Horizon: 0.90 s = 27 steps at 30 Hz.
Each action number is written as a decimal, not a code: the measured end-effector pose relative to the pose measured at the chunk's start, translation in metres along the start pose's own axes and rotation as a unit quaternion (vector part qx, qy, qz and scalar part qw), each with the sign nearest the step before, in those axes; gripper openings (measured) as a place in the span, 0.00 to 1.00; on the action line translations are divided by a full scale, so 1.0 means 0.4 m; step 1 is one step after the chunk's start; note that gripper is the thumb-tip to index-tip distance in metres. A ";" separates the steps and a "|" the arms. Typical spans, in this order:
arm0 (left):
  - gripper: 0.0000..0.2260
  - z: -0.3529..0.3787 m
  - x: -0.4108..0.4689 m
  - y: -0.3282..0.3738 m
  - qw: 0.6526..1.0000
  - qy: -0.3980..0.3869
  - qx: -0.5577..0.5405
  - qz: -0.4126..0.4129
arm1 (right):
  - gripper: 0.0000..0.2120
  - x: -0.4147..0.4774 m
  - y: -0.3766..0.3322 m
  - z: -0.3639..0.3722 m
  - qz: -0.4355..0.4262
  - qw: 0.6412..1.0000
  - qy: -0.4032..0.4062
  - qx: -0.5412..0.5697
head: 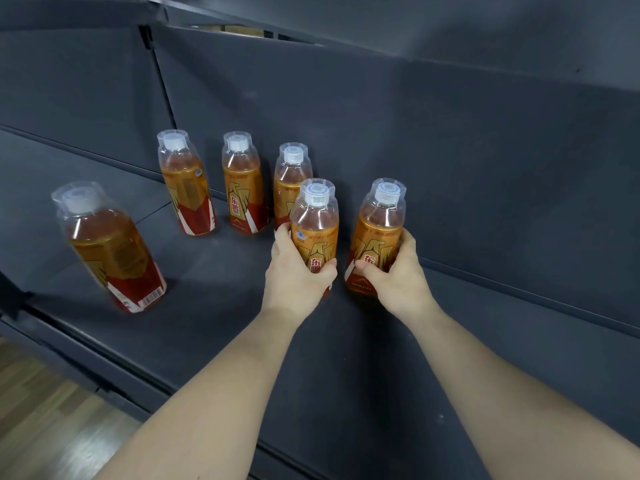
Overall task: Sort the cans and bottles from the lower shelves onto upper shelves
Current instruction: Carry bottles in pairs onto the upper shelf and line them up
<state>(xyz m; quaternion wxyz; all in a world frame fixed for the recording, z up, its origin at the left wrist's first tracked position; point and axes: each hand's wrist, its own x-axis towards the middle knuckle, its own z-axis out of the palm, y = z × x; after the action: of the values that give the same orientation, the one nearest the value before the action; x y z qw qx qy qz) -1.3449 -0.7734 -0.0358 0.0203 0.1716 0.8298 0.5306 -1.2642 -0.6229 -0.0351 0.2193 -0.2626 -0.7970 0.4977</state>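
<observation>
Several amber drink bottles with orange-red labels and clear cap covers stand on a dark grey shelf [221, 299]. My left hand [298, 275] grips one bottle [315, 223] round its lower body. My right hand [394, 275] grips a second bottle [379, 230] just to its right. Both held bottles are upright, close together. Behind them stand three bottles in a row: one at the left [185, 185], one in the middle [242, 185], and one [291, 178] partly hidden by the left-hand bottle. A sixth bottle [110, 251] stands alone near the shelf's front left.
The shelf's dark back panel [415, 150] rises right behind the bottles. Another dark shelf [86, 8] overhangs at the top left. The shelf's front edge [121, 362] runs diagonally below my arms. Wooden floor [45, 417] shows at the lower left.
</observation>
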 end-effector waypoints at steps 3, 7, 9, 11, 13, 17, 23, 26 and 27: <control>0.41 0.003 -0.001 -0.003 1.000 -0.006 -0.013 -0.002 | 0.40 -0.005 -0.003 0.012 -0.001 1.000 0.015 0.004; 0.41 0.011 0.001 -0.001 1.000 -0.001 -0.014 -0.003 | 0.40 -0.002 -0.027 0.050 0.006 0.997 0.082 -0.004; 0.40 0.013 0.004 -0.001 1.000 0.001 -0.012 -0.003 | 0.39 0.002 -0.030 0.057 0.015 0.995 0.098 -0.014; 0.39 0.013 0.004 -0.003 1.000 -0.002 -0.009 -0.005 | 0.37 0.002 -0.026 0.056 0.014 0.994 0.101 -0.027; 0.38 0.013 0.002 -0.003 1.000 0.000 0.000 -0.007 | 0.35 0.003 -0.025 0.053 0.010 0.995 0.097 -0.034; 0.38 0.016 -0.001 0.001 0.999 0.009 0.028 -0.011 | 0.36 0.001 -0.028 0.040 0.010 0.997 0.072 -0.021; 0.39 0.016 0.000 -0.001 0.998 0.009 0.056 -0.018 | 0.34 -0.001 -0.022 0.037 0.023 0.999 0.048 -0.001; 0.39 0.014 0.001 -0.003 0.998 0.006 0.058 -0.013 | 0.35 -0.001 -0.024 0.055 0.027 0.997 0.072 -0.002; 0.39 0.013 0.001 -0.004 0.998 0.006 0.056 -0.010 | 0.36 0.000 -0.022 0.062 0.025 0.996 0.085 -0.004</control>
<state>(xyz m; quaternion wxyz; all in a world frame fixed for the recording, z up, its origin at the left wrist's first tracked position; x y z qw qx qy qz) -1.3447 -0.7692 -0.0396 0.0111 0.1609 0.8601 0.4840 -1.2811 -0.6432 -0.0374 0.2731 -0.3245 -0.7707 0.4755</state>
